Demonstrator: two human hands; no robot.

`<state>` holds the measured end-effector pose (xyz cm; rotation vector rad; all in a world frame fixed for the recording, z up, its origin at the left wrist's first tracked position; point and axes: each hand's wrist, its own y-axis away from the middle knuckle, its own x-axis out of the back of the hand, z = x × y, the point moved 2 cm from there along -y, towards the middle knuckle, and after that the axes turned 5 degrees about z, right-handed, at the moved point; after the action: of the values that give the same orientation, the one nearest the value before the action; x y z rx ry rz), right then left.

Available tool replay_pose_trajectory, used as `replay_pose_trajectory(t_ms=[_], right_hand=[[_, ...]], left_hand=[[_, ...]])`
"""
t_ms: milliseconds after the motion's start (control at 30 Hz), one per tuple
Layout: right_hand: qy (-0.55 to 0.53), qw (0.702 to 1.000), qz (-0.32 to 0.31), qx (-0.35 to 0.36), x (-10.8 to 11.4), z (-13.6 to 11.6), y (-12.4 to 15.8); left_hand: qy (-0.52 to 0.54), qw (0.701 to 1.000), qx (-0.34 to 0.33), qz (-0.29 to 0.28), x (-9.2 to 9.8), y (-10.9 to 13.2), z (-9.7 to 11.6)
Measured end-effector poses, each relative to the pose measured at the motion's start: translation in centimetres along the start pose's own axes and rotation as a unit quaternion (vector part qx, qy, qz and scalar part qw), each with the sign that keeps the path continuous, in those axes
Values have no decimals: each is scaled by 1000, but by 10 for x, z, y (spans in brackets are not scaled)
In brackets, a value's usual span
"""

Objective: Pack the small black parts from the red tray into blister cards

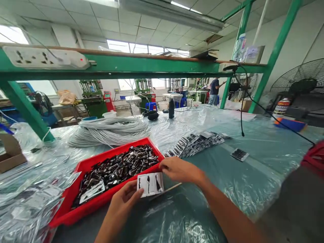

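Observation:
My left hand (126,197) grips a small white tray (144,189) by its left side, thumb on its front. Several dark slender pieces lie on that tray. My right hand (177,168) is at the white tray's upper right corner, its fingers pinched together; what they hold, if anything, is hidden. Just behind both hands is a red bin (101,199) heaped with small dark glossy parts (124,165). A flat silvery packet (92,191) rests on the parts at the bin's front left. Below the white tray, a thin pale stick (173,186) lies on the table.
A long pile of small flat packs (199,143) lies beyond my right hand, with one separate dark pack (239,154) to its right. Coiled grey cable (111,131) sits behind the bin. Plastic bags (27,206) cover the left. A green shelf frame (152,65) crosses above; a person (214,91) stands far back.

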<state>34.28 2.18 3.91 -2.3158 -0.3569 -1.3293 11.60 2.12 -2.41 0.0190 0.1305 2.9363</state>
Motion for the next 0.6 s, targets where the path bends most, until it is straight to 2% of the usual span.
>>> replay_pose_trajectory(t_ms=[67,100,200,300,400,600], right_hand=[[-36,992,117,31,-4,-20,2],[-50,986,151,48,-11,-30,3],[-31,978,192,82,-43,-54,4],[-12,974,205,95,-75,-62,2],[-62,968,225,95,-87,-59,-4],[-230,928,282,82,-74,-49,-15]], left_hand=[[28,998,13,47,1,0,1],[47,996,16,71,1,1,2],[114,984,25,133,-2,4,1],[189,965,48,176,-6,6,-2],[244,951,68,175,-7,7,-5],[278,955,25,103,-4,7,-7]])
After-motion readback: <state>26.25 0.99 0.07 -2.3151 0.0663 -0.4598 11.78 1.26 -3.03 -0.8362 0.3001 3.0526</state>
